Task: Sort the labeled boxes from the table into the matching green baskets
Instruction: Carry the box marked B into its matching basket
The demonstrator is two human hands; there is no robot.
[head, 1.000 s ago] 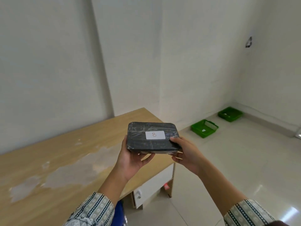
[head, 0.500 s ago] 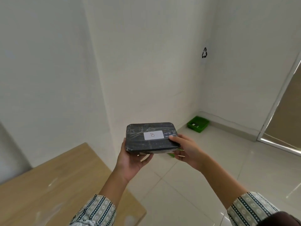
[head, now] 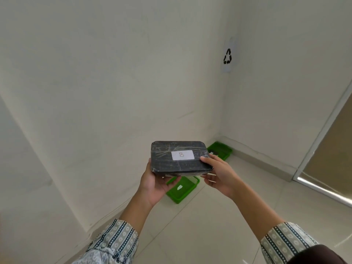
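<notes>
White walls meet above two green baskets point(head: 182, 188); both arms reach forward, left hand point(head: 155, 182) beneath and right hand point(head: 219, 174) gripping the black box point(head: 181, 158) labeled B.

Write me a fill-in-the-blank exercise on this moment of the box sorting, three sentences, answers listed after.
1. The white label on the black box shows the letter ____.
2. The box is held by ____ hands, the left hand and the right hand.
3. The two baskets on the floor, the near basket and the far basket, are coloured ____.

Answers: B; both; green
</notes>
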